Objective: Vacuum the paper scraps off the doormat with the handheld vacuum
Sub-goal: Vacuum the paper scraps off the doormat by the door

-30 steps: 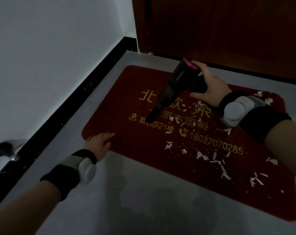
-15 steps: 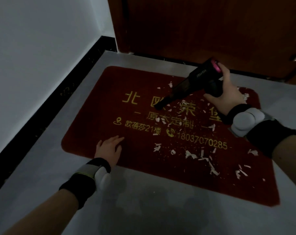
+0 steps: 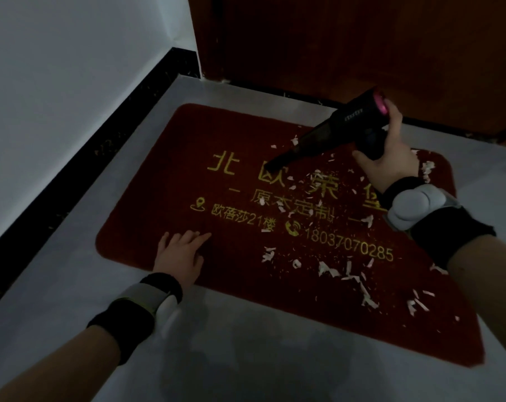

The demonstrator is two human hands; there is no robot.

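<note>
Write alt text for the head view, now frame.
A right hand grips a black handheld vacuum, nozzle down on a red doormat strewn with white paper scraps. The left hand presses flat on the mat's near edge.

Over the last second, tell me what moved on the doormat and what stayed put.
The right hand carried the handheld vacuum from the mat's middle lettering toward the door-side edge, its nozzle now by the large top characters. The left hand stayed flat on the doormat. The paper scraps at the near right look untouched.
</note>
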